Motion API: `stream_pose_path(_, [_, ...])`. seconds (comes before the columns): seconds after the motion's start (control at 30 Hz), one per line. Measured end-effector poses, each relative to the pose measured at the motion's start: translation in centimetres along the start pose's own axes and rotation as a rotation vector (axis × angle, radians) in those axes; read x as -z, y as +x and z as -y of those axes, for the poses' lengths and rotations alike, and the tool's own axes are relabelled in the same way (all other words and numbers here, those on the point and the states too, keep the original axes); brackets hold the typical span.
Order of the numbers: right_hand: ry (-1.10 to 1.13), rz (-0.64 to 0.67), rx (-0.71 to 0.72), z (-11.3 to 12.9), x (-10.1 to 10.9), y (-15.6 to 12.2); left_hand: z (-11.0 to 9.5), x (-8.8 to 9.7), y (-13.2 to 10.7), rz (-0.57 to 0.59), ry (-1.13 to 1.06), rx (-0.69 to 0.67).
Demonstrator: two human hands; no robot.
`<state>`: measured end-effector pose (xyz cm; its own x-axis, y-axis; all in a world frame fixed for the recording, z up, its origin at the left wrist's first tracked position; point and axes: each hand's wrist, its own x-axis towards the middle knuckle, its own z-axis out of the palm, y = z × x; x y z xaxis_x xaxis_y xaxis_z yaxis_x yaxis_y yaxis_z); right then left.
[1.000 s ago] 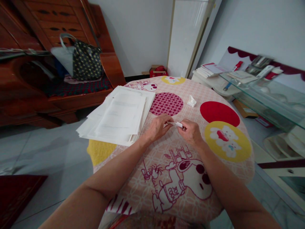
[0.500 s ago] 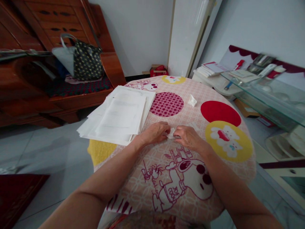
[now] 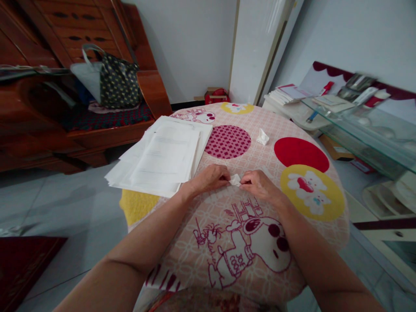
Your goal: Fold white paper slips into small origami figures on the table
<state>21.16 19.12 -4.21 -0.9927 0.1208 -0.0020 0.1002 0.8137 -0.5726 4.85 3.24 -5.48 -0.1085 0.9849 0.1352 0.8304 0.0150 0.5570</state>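
Both of my hands meet at the middle of a round table covered by a pink cartoon-print cloth. A small folded piece of white paper sits between them. My left hand pinches its left side with closed fingers. My right hand pinches its right side, fingers also closed. The paper rests low, at or just above the cloth. A stack of white paper sheets lies on the table to the left of my left hand.
A small crumpled white paper lies farther back on the table. A wooden bench with a patterned bag stands at the left. A glass shelf with books and items is at the right. Tiled floor lies around the table.
My hands came closer together and lowered toward the cloth. The strip of paper held a second ago is now a smaller folded piece between my fingertips.
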Motion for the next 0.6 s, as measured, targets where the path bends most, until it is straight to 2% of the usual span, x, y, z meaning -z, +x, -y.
stream_pose_path(0.17, [0.097,-0.03,-0.097,-0.78,-0.29,0.22,0.54,-0.03,0.18,-0.042,-0.124,0.082])
stream_pose_path(0.27, [0.138,-0.025,-0.206,-0.74,-0.36,0.23,0.68,-0.13,0.32,-0.059,-0.16,0.145])
stream_pose_path(0.43, [0.217,0.022,-0.338,-0.56,-0.49,0.13,0.73,-0.4,0.71,-0.067,-0.125,0.237])
stream_pose_path(0.6, [0.231,0.024,-0.415,-0.23,-0.62,0.25,0.69,-0.62,0.95,-0.082,-0.089,0.237])
